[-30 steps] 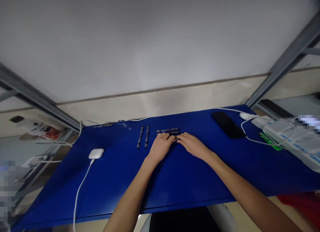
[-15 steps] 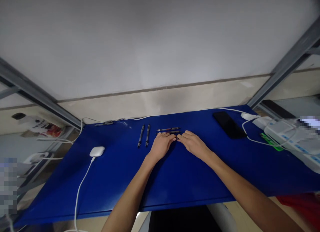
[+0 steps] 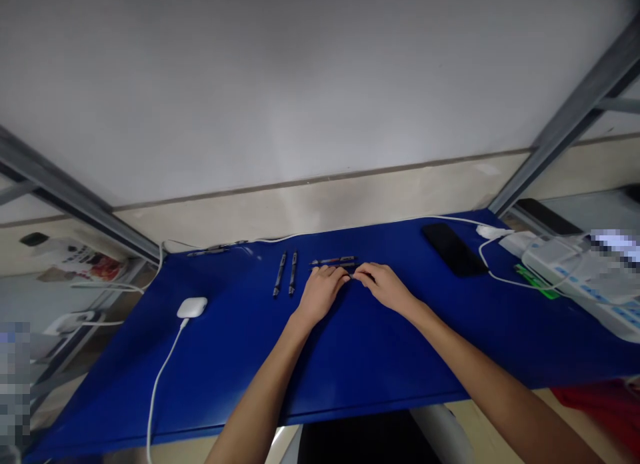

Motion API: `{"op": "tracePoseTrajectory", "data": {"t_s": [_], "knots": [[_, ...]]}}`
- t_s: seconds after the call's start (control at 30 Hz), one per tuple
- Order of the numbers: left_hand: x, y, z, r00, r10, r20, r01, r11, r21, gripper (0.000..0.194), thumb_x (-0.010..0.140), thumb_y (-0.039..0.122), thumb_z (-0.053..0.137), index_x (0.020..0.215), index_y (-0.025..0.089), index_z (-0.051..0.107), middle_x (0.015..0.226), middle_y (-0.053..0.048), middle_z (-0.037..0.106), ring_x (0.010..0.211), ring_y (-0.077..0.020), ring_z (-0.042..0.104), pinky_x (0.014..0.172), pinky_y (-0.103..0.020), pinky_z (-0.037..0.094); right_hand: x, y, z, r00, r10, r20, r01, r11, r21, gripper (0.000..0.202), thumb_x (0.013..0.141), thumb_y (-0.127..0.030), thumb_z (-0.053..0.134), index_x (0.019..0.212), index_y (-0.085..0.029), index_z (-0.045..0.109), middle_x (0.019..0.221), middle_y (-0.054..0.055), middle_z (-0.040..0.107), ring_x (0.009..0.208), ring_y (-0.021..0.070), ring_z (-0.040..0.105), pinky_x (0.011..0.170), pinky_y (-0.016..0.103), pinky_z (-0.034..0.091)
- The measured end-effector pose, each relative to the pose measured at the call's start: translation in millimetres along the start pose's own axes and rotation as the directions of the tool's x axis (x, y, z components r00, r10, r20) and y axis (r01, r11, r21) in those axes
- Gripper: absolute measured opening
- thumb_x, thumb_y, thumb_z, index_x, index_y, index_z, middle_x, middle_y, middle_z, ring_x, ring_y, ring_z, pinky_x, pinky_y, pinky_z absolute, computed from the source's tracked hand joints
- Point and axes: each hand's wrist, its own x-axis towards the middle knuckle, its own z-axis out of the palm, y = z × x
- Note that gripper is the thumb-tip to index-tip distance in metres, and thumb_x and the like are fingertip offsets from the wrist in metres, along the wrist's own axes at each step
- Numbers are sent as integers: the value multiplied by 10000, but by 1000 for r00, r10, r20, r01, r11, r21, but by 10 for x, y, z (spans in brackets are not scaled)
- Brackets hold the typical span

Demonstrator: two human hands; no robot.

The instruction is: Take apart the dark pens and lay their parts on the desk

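Side by side over the blue desk mat (image 3: 370, 364), my left hand (image 3: 321, 292) and my right hand (image 3: 384, 285) are both closed in a pinch. A thin dark pen (image 3: 351, 276) shows in the small gap between their fingertips; most of it is hidden by the fingers. Just beyond the fingers a black pen (image 3: 334, 260) lies crosswise, with another slim pen (image 3: 344, 265) close in front of it, partly covered by my left hand. Left of my left hand lie two more black pens, an outer pen (image 3: 280, 275) and an inner pen (image 3: 293, 274), roughly parallel and pointing away from me.
A black phone (image 3: 454, 250) lies at the right, near a white power strip (image 3: 590, 287) with cables and a green object (image 3: 537, 282). At the left is a white earbud case (image 3: 192, 308) on a cable. More pens (image 3: 216, 249) lie along the back edge by the wall.
The gap between my fingertips has widened a little, with more of the thin dark pen showing. My right hand's fingers are more curled. The whole view has shifted slightly.
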Motion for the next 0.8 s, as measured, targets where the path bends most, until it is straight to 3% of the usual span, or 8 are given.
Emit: {"op": "tracePoseTrajectory", "data": {"t_s": [0.1,0.17,0.33,0.5,0.67,0.8], "knots": [[0,-3,0,1000,0,3,0,1000,10,288,995,352,349,990,215,603,988,-35,675,914,-195,576,797,-312,353,-1,1,14,999,-3,-46,6,998,67,57,889,-267,567,903,-212,563,907,40,637,840,177,604,753,302,461],[1,-2,-6,1000,11,10,-11,1000,21,289,996,346,346,996,210,602,998,-40,675,922,-197,572,798,-315,350,-3,-4,23,998,9,-59,-3,994,111,142,864,-294,605,960,-214,539,917,40,624,851,175,597,767,304,460],[1,7,-23,999,40,23,-41,999,19,277,993,344,359,1028,212,600,1056,-49,666,957,-200,566,816,-321,347,-4,-21,27,998,50,39,-58,973,223,228,971,-287,397,1180,-226,463,707,-21,592,621,138,567,637,267,451],[-3,17,-13,1000,15,3,-15,1000,17,273,997,325,351,1039,211,596,1026,-51,666,950,-200,566,814,-325,351,-4,-34,20,999,-12,-49,21,983,180,400,852,-248,600,1224,-240,454,1047,63,618,993,187,581,873,331,447],[-6,46,9,998,56,1,-56,998,17,271,996,341,347,1035,214,582,1048,-54,654,993,-206,559,837,-335,361,-7,-45,14,997,67,46,-76,964,255,327,968,-292,395,1288,-228,422,733,-7,622,655,149,590,688,288,468],[-3,45,1,1000,19,-12,-19,999,48,277,1001,334,326,1038,215,574,999,-52,654,939,-206,564,813,-337,362,1,-41,24,998,-4,-56,16,976,218,495,864,-242,581,1326,-269,402,1054,57,619,973,190,589,921,367,434]]}}
